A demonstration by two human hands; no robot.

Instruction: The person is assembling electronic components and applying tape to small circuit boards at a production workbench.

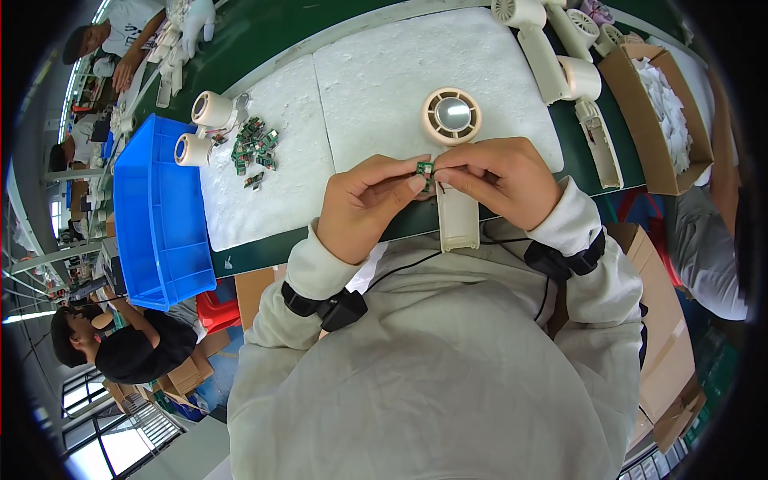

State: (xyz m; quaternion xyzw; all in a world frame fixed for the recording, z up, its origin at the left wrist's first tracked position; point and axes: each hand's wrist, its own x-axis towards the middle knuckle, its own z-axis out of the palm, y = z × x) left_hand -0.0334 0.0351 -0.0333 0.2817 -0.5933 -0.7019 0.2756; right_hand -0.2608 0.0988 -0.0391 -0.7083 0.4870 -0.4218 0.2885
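A small green circuit board (424,168) is pinched between the thumb and fingers of my left hand (362,200). Close beside it, my right hand (506,180) is closed, its fingertips at the board's right edge and at what looks like a thin dark wire. Under my right hand lies a cream handheld fan, its round head (452,117) with a silvery centre beyond my fingers and its open handle (458,220) pointing toward me. My fingers hide the joint between head and handle. Left of my hands, a heap of small green circuit boards (254,146) rests on the white foam mat (364,88).
A blue plastic bin (164,212) stands at the left, near two fan heads (211,109). More cream fan bodies (548,68) lie at the far right, beside a cardboard box (696,152) of white pieces. Other people sit at the left and right.
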